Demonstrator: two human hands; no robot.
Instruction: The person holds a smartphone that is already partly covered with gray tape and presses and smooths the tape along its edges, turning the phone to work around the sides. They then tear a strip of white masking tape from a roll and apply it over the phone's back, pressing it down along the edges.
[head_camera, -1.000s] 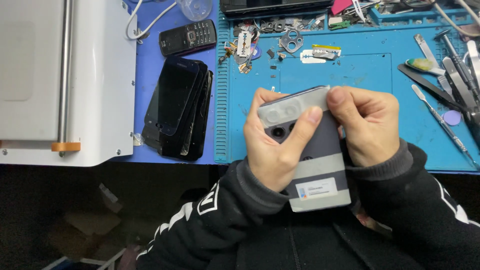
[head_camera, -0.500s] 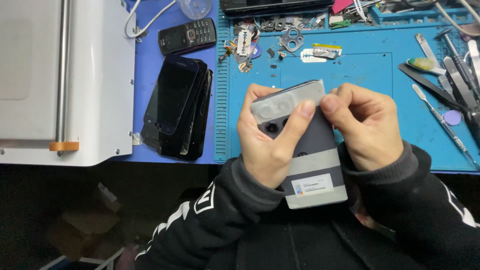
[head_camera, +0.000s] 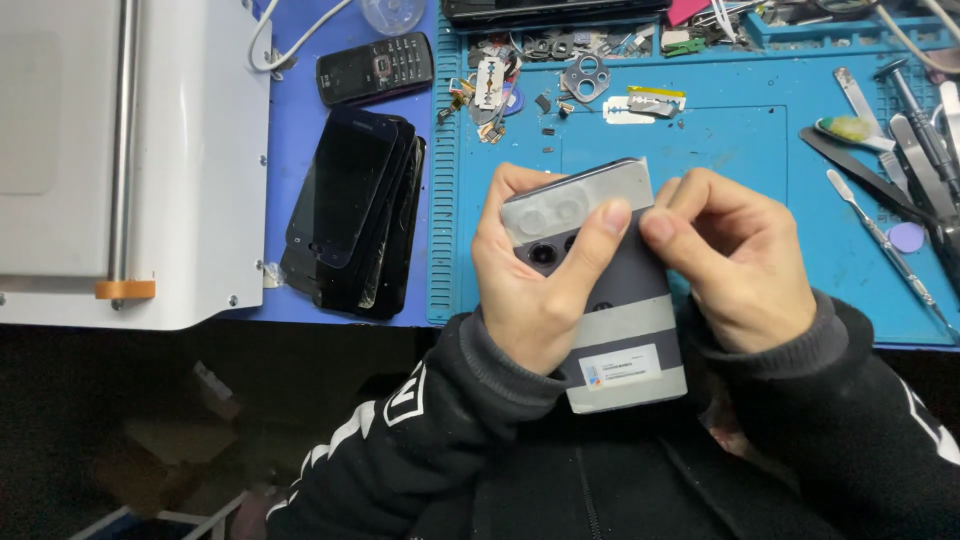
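Head view, looking straight down: I see both hands closed on a grey smartphone (head_camera: 610, 300), held back-side up above the near edge of the blue work mat (head_camera: 720, 130). My left hand (head_camera: 530, 290) wraps the phone from its left side, fingers curled behind the top corner and the thumb lying across the back just under the camera bar. The right hand (head_camera: 735, 260) grips the right edge, thumb pressed onto the back so that its tip almost meets the left thumb. The phone sits between the two palms, upper half covered by them, lower half sticking out toward the body over the black sleeves.

The phone's back is dark grey with a pale, frosted film over the raised camera bar at the top; two dark lenses show below the left thumb. A lighter grey band crosses the lower part, and a white sticker with small print sits near the bottom end. It is tilted slightly, top toward the mat.

To the left, on the purple-blue surface, lies a stack of black phone screens (head_camera: 350, 210), with a small keypad phone (head_camera: 375, 68) above it and a white machine (head_camera: 130, 160) beside that. Metal tools (head_camera: 890, 230) lie at the mat's right side.
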